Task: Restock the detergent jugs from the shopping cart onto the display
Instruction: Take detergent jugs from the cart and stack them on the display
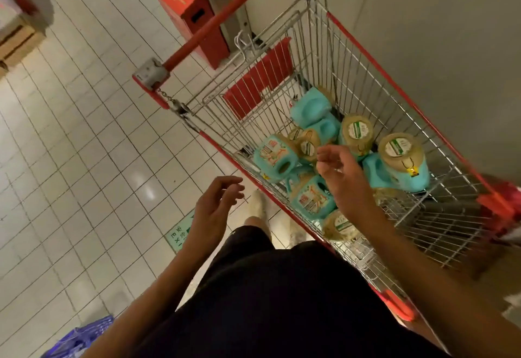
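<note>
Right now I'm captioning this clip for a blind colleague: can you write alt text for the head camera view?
A person's right hand reaches, fingers loosely curled and empty, over teal plastic detergent jugs lying jumbled in a red-trimmed wire shopping cart; the left hand hovers empty over the white tiled floor.

The shopping cart is open on top; its wire walls block all 4 sides. Inside the cart, detergent jugs crowd the middle, bare floor toward its front end
</note>
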Demonstrator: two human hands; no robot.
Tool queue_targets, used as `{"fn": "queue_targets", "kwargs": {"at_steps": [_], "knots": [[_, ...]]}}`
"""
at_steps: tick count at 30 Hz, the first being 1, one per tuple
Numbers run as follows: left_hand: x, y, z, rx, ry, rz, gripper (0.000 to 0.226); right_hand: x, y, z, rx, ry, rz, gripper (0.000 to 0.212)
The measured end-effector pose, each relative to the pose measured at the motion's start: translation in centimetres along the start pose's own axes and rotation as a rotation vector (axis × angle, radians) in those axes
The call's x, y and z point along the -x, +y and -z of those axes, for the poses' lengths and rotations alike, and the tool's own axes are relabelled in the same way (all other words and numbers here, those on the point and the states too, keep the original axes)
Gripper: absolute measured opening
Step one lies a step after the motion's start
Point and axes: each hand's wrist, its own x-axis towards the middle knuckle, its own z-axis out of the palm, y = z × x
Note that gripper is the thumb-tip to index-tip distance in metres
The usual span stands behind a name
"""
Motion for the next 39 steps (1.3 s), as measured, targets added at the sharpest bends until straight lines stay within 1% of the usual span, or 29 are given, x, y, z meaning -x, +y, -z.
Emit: {"fn": "queue_targets", "kwargs": {"at_steps": [4, 7, 9, 12, 14, 17, 19, 21, 23, 24, 25, 26, 27, 29, 30, 32, 33, 35, 36, 37, 39], "knots": [[-7.4, 0.8, -0.2, -0.038, -0.15, -0.029, 0.023, -4.8, 0.8, -1.1, -0.012, 0.038, -0.075, 0.015], [-14.1, 0.5, -1.1, -0.094, -0.287, 0.017, 0.026, -8.1, 2.2, -2.2, -0.03, 0.102, -0.18, 0.015], [-18.4, -0.3, -2.1, -0.159, -0.363, 0.115, 0.032, -9.8, 3.3, -2.9, -0.031, 0.168, -0.27, 0.013], [-24.1, -2.8, -3.8, -0.246, -0.443, 0.315, 0.019, -12.5, 5.4, -4.1, -0.054, 0.271, -0.381, 0.005], [-27.2, -4.7, -4.9, -0.269, -0.481, 0.436, 0.019, -14.4, 7.4, -5.2, -0.093, 0.32, -0.461, 0.014], [-30.8, -7.0, -6.5, -0.36, -0.554, 0.544, 0.029, -17.1, 10.8, -7.0, -0.17, 0.369, -0.573, 0.03], [-32.3, -8.9, -7.7, -0.414, -0.593, 0.636, 0.036, -18.9, 13.3, -8.0, -0.229, 0.402, -0.649, 0.03], [-33.4, -11.1, -8.9, -0.459, -0.58, 0.771, 0.039, -20.6, 16.1, -8.9, -0.274, 0.389, -0.719, 0.016], [-34.5, -13.3, -10.5, -0.496, -0.516, 0.879, 0.041, -22.1, 19.0, -9.6, -0.365, 0.425, -0.801, 0.009], [-35.1, -14.7, -11.3, -0.499, -0.479, 0.904, 0.041, -22.9, 20.4, -9.9, -0.419, 0.45, -0.829, 0.008], [-35.7, -16.0, -12.0, -0.482, -0.447, 0.91, 0.043, -23.7, 21.8, -10.4, -0.463, 0.472, -0.855, 0.018], [-36.3, -17.4, -12.7, -0.468, -0.418, 0.903, 0.046, -24.4, 23.0, -10.8, -0.49, 0.489, -0.872, 0.024], [-36.8, -18.7, -13.1, -0.484, -0.399, 0.889, 0.052, -25.1, 24.1, -11.3, -0.491, 0.521, -0.876, 0.023], [-37.6, -21.1, -13.6, -0.555, -0.4, 0.882, 0.056, -26.4, 26.0, -12.2, -0.52, 0.605, -0.874, 0.01], [-37.9, -22.2, -13.7, -0.573, -0.41, 0.893, 0.055, -27.1, 26.9, -12.8, -0.526, 0.61, -0.882, 0.015], [-38.7, -24.3, -13.9, -0.568, -0.433, 0.909, 0.056, -28.2, 28.7, -13.6, -0.512, 0.565, -0.921, 0.04], [-39.0, -25.2, -14.1, -0.552, -0.441, 0.907, 0.056, -28.7, 29.7, -13.9, -0.52, 0.556, -0.928, 0.048], [-39.4, -26.6, -14.6, -0.495, -0.432, 0.897, 0.054, -29.5, 31.5, -14.5, -0.522, 0.539, -0.926, 0.059], [-39.5, -27.1, -15.0, -0.485, -0.405, 0.902, 0.056, -29.7, 32.2, -14.7, -0.534, 0.537, -0.929, 0.062], [-39.7, -27.4, -15.4, -0.475, -0.387, 0.918, 0.061, -29.7, 32.9, -14.8, -0.58, 0.548, -0.922, 0.061], [-39.8, -27.9, -16.2, -0.401, -0.394, 0.99, 0.078, -29.8, 34.0, -15.0, -0.728, 0.532, -0.909, 0.045]]}}
